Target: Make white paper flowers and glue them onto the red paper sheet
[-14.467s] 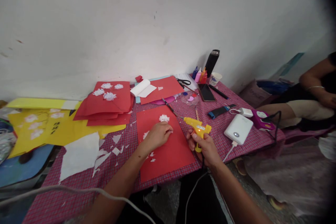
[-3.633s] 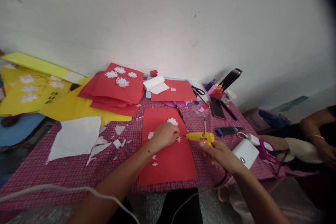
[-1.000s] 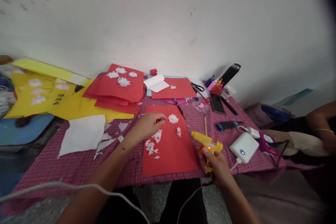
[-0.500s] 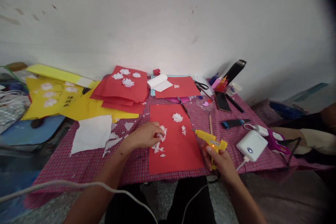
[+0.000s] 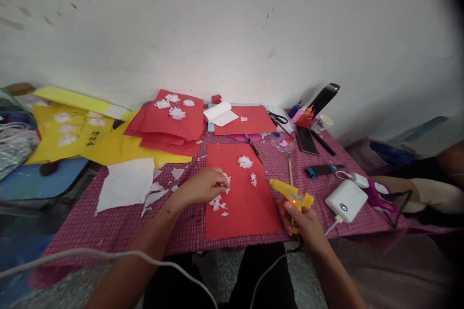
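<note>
Scraps of torn white paper (image 5: 216,203) lie along the left edge of the flat rectangular red paper sheet (image 5: 250,212); the bare left hand (image 5: 203,186) is there, fingers curled, perhaps pinching one, I cannot tell. Right of the sheet, the right hand (image 5: 303,218) grips a pistol-shaped yellow plastic glue gun (image 5: 288,191). Picking pieces for gluing seems underway, calling for a delicate pinch next. Seconds ago, the left fingers were at the small ruffled white paper cluster (image 5: 253,180) right of the sheet's middle.

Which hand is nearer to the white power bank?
Right. The right hand grips the glue gun left of the power bank; the left hand is farther left, partly over the red sheet.
</note>
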A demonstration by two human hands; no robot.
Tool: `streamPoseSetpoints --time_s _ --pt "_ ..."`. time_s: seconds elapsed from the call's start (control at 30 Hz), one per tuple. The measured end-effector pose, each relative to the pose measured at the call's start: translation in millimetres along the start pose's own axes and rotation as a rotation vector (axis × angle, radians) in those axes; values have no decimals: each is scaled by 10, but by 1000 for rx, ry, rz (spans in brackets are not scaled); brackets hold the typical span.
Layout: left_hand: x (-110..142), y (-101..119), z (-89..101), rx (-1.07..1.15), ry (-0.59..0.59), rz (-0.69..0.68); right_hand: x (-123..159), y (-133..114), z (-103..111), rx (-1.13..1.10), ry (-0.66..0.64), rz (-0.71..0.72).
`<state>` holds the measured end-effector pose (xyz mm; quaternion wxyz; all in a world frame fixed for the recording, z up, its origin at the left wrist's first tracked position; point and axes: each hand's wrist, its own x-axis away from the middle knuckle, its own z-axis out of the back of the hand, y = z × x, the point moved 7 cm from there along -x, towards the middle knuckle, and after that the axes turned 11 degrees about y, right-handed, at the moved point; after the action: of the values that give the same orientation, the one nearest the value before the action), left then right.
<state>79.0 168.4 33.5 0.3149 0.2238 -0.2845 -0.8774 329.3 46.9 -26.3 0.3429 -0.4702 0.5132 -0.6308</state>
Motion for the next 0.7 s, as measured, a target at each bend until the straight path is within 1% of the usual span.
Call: streamPoseSetpoints --time_s 0.1,0.17,0.2,0.23,0.33,0.4,0.47,0.53,0.7 --pt "-99 29 53 41 79 56 -1 -48 16 56 -13 -19" --pt "-217 56 40 42 129 87 -5 -151 44 161 -42 -41" --pt "-287 69 13 36 149 100 -8 -230 59 236 -65 -52" --pt "-361 88 -44 27 141 102 -14 -334 72 316 -87 -50" --pt "-561 114 -231 -45 139 128 -67 -740 89 562 -112 9" --pt "-639 96 -344 -92 135 171 -118 -967 11 707 -180 49" --pt "-666 72 -416 -118 133 202 -190 -1097 -98 827 -251 70" --pt "-658 41 -444 -129 129 221 -283 -1158 -206 925 -290 102" --pt "-600 -27 -445 -145 104 258 -455 -1197 -449 1093 -372 203"
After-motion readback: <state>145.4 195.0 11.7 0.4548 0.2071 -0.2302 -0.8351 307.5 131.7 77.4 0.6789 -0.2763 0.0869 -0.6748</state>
